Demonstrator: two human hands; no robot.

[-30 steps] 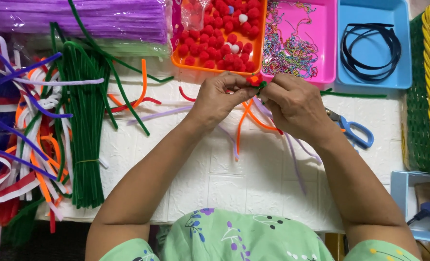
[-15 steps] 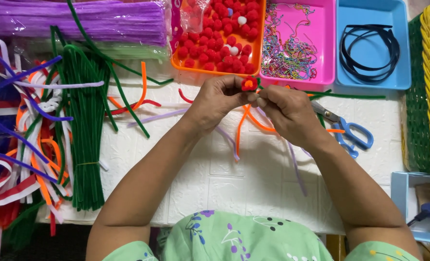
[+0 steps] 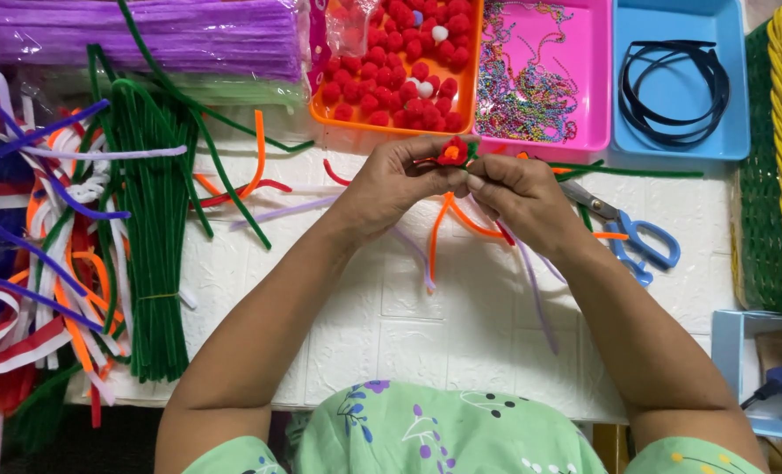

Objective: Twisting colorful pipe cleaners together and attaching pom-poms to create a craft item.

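My left hand (image 3: 397,184) and my right hand (image 3: 521,195) meet over the white table and together pinch a small red pipe-cleaner flower (image 3: 452,153) with an orange centre. A green stem (image 3: 637,172) runs from it to the right. Orange pipe cleaners (image 3: 439,230) hang below my fingers, and pale purple ones (image 3: 536,294) trail toward me. Just beyond the flower sits an orange tray (image 3: 389,125) of red pom-poms.
A pink tray (image 3: 594,132) of coloured chains and a blue tray (image 3: 735,132) with black headbands stand at the back. Blue-handled scissors (image 3: 632,241) lie right of my hand. Green pipe-cleaner bundle (image 3: 154,263), purple bundle (image 3: 145,35) and mixed ribbons (image 3: 31,290) fill the left. A woven basket (image 3: 777,175) is at right.
Both hands have shifted slightly while working the piece; the red flower with its orange centre now shows more fully between my fingertips.
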